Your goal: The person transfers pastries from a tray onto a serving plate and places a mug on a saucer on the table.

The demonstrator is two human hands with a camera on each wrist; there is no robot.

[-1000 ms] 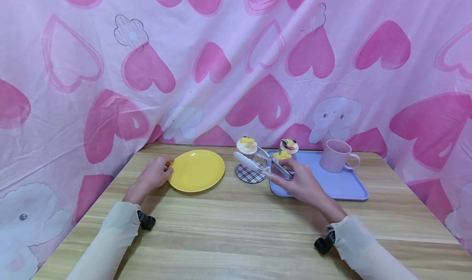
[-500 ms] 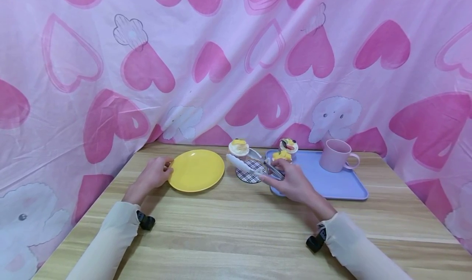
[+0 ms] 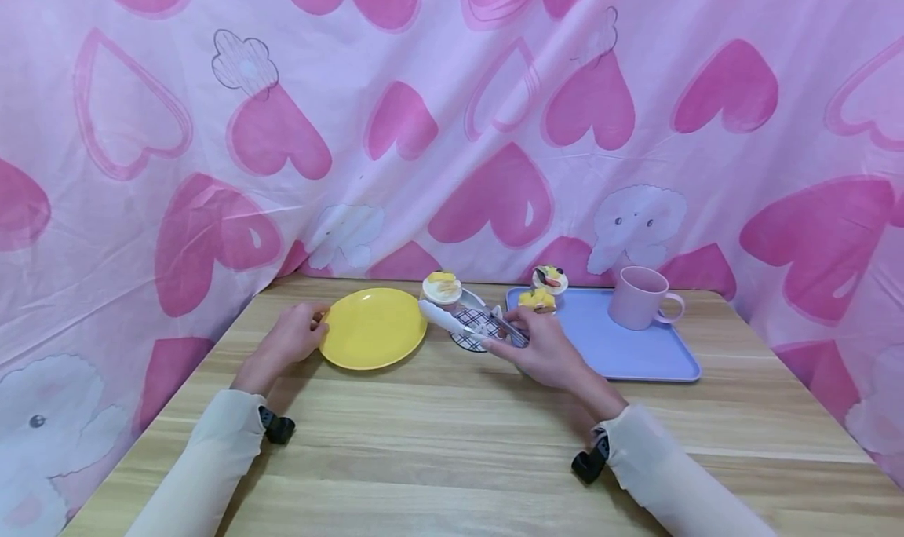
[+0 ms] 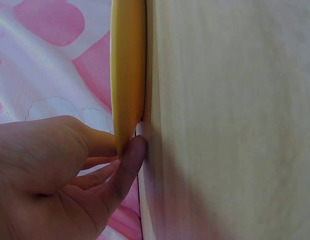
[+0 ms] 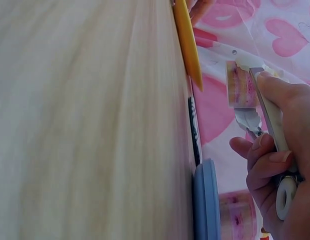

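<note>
In the head view my left hand [image 3: 286,341] pinches the left rim of a round yellow plate [image 3: 373,330]. The left wrist view has the thumb and fingertips on either side of that plate's edge [image 4: 127,75]. My right hand [image 3: 547,352] holds a pair of tongs [image 3: 443,317] with white tips. Between the tips is a dessert cup [image 3: 442,288] with cream and yellow fruit on top. Layers show through its clear side in the right wrist view, where the cup [image 5: 240,89] hangs above the table, near the plate's right side.
A checked round coaster [image 3: 469,341] lies under the tongs. The blue tray [image 3: 636,356] to the right bears a pink mug [image 3: 639,300] and two more dessert cups, one with yellow fruit [image 3: 537,300] and one with mixed fruit [image 3: 549,279]. A pink heart-patterned curtain [image 3: 395,199] hangs behind the table.
My right hand has moved left with the tongs and the dessert cup, from above the coaster toward the plate. The left hand stays on the plate's rim.
</note>
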